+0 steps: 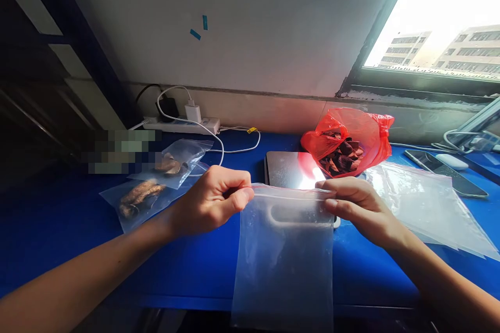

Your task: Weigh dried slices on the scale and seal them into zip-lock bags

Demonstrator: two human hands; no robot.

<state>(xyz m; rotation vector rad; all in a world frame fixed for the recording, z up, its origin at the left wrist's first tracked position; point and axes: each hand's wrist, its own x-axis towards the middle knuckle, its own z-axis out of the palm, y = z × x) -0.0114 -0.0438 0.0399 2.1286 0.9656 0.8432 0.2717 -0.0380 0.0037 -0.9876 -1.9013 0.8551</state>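
A clear zip-lock bag [285, 260] hangs upright between my hands, flat and see-through, its zip edge at the top. My left hand [219, 200] pinches the top left corner. At the top right corner, my right hand [359, 208] grips the same edge between thumb and fingers. Just behind the bag lies a kitchen scale [289, 166] with a shiny metal plate, partly covered by the bag. A red plastic bag [375, 135] stands open beyond the scale, holding dark reddish-brown dried pieces [344, 156].
Filled clear bags with brown dried pieces [142, 195] lie at left on the blue table [187, 281]. A stack of flat clear bags [417, 203] and a phone [445, 171] are at right. A power strip [172, 126] with a white charger and cables runs along the wall.
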